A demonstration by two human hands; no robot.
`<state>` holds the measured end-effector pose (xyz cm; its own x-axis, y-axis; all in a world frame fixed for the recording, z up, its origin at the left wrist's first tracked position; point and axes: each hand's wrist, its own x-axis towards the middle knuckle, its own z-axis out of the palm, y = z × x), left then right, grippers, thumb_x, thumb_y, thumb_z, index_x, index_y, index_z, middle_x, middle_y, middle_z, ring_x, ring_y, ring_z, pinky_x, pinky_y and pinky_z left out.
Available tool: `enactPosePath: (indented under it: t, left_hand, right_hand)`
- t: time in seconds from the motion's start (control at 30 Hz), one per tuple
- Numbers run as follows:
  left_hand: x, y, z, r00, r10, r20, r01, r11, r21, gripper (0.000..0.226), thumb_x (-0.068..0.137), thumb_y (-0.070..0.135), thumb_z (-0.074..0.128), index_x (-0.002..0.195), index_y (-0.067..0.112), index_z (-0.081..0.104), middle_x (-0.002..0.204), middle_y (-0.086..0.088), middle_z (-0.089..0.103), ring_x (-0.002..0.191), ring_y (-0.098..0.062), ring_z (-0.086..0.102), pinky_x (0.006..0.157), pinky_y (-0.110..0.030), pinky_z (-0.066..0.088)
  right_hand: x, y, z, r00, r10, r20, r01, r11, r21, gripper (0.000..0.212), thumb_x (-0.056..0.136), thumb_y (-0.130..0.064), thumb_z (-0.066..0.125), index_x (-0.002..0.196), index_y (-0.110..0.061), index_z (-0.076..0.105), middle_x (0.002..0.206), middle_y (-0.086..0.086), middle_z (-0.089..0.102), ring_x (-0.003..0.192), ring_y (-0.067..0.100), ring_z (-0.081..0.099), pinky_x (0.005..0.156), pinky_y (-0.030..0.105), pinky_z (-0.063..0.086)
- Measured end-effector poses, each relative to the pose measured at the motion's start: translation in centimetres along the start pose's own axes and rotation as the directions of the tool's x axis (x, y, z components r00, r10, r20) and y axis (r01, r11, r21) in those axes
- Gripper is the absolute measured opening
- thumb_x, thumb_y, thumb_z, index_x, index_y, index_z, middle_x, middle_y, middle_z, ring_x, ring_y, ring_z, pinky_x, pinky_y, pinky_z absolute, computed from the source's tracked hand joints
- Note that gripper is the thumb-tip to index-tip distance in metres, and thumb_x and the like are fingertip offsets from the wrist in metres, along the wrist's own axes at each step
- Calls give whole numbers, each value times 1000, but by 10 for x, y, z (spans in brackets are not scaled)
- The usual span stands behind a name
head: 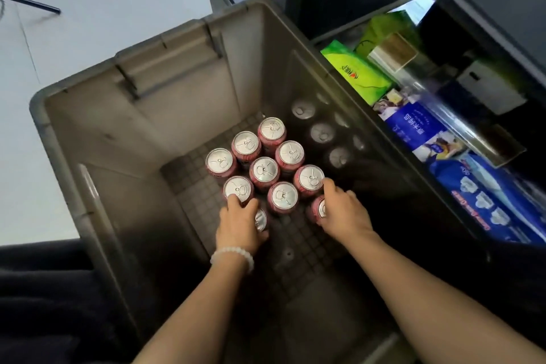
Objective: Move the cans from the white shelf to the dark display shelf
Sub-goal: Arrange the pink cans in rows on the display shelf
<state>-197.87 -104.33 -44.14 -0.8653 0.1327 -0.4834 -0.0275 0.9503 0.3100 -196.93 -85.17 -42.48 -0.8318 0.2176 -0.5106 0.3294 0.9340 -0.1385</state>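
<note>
Both hands reach down into a big gray bin. The left hand wraps one red can. The right hand wraps another can. Eight more cans stand at 12 o'clock. Bare floor lies at 6 o'clock.

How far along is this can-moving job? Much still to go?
No cans show on the dark shelf yet; it holds tissue packs. In hand: the left hand and right hand each grip one red can in the grey crate. Left: eight more red cans stand there.
</note>
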Motion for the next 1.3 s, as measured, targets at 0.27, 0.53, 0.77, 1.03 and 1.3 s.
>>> enactPosePath:
  t: [0.27, 0.53, 0.77, 1.03, 1.3]
  left_hand:
    - [-39, 18, -54, 994, 93, -53, -88, 992, 96, 57, 72, 39, 73, 121, 25, 48, 122, -8, 42, 109, -33, 46, 89, -46, 47]
    - [-115, 80, -154, 923, 269, -274, -243, 962, 125, 55, 70, 46, 68, 120, 29, 53, 111, -4, 49, 108, -30, 49, 88, -37, 46]
    - [-143, 150, -236, 790, 465, -401, -475, 876, 81, 61, 64, 45, 71, 121, 29, 56, 109, -2, 56, 107, -26, 54, 95, -37, 45]
    - [-131, 246, -303, 719, 534, -445, -587, 809, 23, 56, 58, 42, 75, 110, 27, 62, 102, 0, 64, 93, -19, 59, 84, -33, 51]
    - [-50, 332, -322, 712, 572, -407, -633, 774, -18, 55, 58, 30, 80, 111, 23, 65, 102, 1, 66, 96, -17, 62, 86, -28, 50]
  right_hand:
    - [-51, -13, -66, 989, -82, -122, 84, 996, 13, 51, 73, -35, 71, 116, -15, 50, 122, 7, 56, 115, 30, 51, 90, 34, 45]
    - [-159, -3, -180, 918, -102, -382, 198, 955, 221, 54, 75, -35, 70, 124, -27, 52, 123, -1, 60, 113, 22, 56, 90, 32, 47]
    - [-212, 27, -268, 802, 0, -597, 286, 877, 385, 43, 75, -35, 68, 117, -29, 59, 117, 2, 65, 110, 24, 58, 91, 32, 48]
    - [-211, 84, -341, 750, 126, -649, 221, 878, 426, 41, 76, -40, 69, 116, -30, 61, 118, 2, 65, 109, 25, 59, 87, 33, 48]
    - [-144, 129, -381, 764, 224, -605, 73, 902, 426, 36, 77, -45, 67, 110, -31, 63, 111, 0, 68, 104, 25, 61, 79, 30, 49]
